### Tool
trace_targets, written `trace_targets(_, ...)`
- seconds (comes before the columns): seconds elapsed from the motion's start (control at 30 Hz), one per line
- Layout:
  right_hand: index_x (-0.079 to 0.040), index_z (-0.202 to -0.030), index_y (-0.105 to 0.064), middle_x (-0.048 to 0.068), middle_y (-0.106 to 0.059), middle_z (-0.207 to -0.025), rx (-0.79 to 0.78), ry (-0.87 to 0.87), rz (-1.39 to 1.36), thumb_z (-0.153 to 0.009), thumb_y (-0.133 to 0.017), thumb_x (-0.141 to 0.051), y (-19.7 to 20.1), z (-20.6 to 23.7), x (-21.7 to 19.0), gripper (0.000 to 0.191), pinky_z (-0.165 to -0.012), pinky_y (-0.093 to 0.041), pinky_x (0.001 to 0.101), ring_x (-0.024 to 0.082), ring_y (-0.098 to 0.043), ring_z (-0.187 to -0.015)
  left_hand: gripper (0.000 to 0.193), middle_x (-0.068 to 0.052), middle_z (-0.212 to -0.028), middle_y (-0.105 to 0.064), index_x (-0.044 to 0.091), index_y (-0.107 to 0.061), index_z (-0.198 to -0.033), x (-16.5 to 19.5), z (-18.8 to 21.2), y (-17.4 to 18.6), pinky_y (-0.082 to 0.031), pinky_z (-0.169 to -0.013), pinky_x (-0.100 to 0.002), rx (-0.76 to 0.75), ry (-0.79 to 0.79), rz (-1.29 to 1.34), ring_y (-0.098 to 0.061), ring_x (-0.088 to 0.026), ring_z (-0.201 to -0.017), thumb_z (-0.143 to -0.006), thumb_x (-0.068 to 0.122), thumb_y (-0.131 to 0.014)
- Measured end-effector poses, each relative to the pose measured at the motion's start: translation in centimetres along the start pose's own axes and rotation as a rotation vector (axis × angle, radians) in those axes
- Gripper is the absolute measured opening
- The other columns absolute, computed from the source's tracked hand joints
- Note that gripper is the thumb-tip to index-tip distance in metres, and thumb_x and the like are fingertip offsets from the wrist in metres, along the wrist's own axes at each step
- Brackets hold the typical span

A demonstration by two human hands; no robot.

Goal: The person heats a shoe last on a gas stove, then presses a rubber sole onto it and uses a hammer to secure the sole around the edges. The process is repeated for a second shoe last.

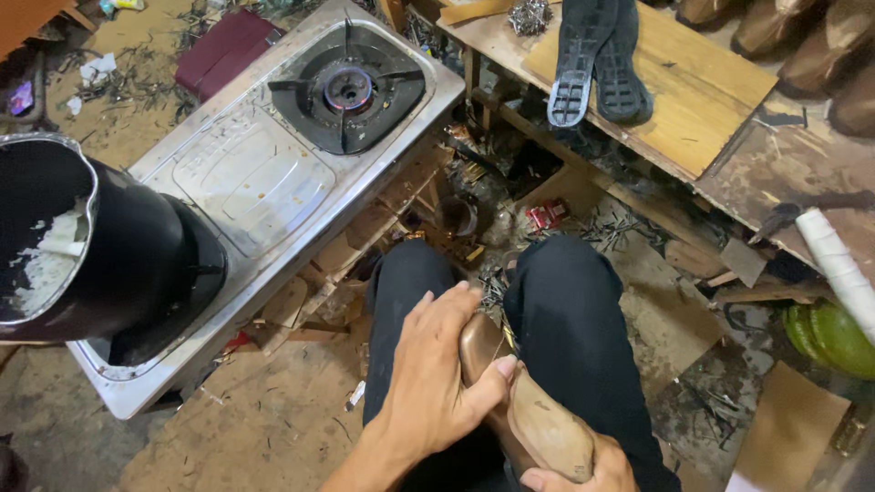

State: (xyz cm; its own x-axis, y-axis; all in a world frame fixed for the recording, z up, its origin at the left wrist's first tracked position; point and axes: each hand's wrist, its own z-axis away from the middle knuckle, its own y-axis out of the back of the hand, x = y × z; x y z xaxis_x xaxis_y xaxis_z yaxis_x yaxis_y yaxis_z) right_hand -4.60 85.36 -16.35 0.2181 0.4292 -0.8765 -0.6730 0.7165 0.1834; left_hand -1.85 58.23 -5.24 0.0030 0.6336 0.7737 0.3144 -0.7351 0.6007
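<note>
My left hand (433,378) wraps over a brown shoe upper stretched on a wooden last (533,415), which rests between my knees on dark trousers. My right hand (583,474) holds the heel end of the last from below at the bottom edge; only its fingers show. The shoe's toe points away from me. Both hands touch the shoe.
A two-burner steel gas stove (273,182) stands at left, its far burner (348,88) lit, with a blackened pot (82,246) on the near one. Two black shoe soles (597,59) lie on a wooden bench (702,100). Scraps and nails litter the floor.
</note>
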Motion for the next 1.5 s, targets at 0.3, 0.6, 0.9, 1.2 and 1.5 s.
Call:
trace_targets(0.3,-0.004,-0.142,-0.059,0.013,-0.069,-0.133,-0.039,-0.053,0.038,-0.067,-0.085,-0.024,-0.2,0.1,-1.0,0.082,-0.109,-0.045,0.0358,0.023,-0.066,-0.126,0.088,-0.012,-0.153,-0.052,0.009,-0.032,-0.158,-1.8,-0.7,0.9,-0.040,-0.116,-0.046,-0.322,0.042,0.940,-0.053,-0.028,-0.141,-0.090,0.049,-0.071)
trace_targets(0.6,-0.006,-0.132,-0.066,0.014,-0.070,-0.130,0.547,0.438,0.736,-0.080,-0.078,-0.031,11.2,-1.8,-9.0,0.058,-0.101,-0.052,0.0349,0.026,-0.068,-0.118,0.057,-0.015,-0.120,-0.070,0.003,-0.058,-0.142,-4.4,1.9,-3.5,-0.051,-0.094,-0.033,-0.116,0.469,0.793,-0.065,-0.022,-0.107,-0.092,0.028,-0.067)
trace_targets(0.9,-0.010,-0.138,-0.067,0.019,-0.071,-0.109,0.831,0.296,1.308,-0.104,-0.071,-0.026,27.7,-6.7,-5.3,0.038,-0.092,-0.051,0.0509,0.040,-0.065,-0.102,0.057,-0.017,-0.123,-0.068,0.005,-0.048,-0.134,-2.6,2.2,-6.9,-0.057,-0.093,-0.048,-0.010,0.679,1.648,-0.069,-0.031,-0.109,-0.090,0.042,-0.053)
trace_targets(1.2,-0.023,-0.170,-0.042,0.012,-0.066,-0.093,0.632,0.058,-0.277,-0.098,-0.057,-0.014,15.3,-1.2,-5.0,0.074,-0.059,-0.062,0.0463,0.025,-0.066,-0.070,0.041,-0.011,-0.104,-0.062,0.008,-0.047,-0.132,-6.4,-0.2,-12.9,-0.057,-0.082,-0.041,-0.094,0.707,1.331,-0.066,-0.024,-0.092,-0.104,0.037,-0.049)
trace_targets(1.5,-0.003,-0.125,-0.068,0.009,-0.063,-0.061,0.192,-0.078,0.194,-0.087,-0.073,-0.009,6.5,1.4,1.7,0.039,-0.055,-0.054,0.0315,0.015,-0.061,-0.051,0.036,-0.010,-0.092,-0.060,0.008,-0.047,-0.122,-6.9,-3.7,-14.8,-0.058,-0.070,-0.039,-0.185,0.778,1.187,-0.067,-0.022,-0.077,-0.105,0.039,-0.040)
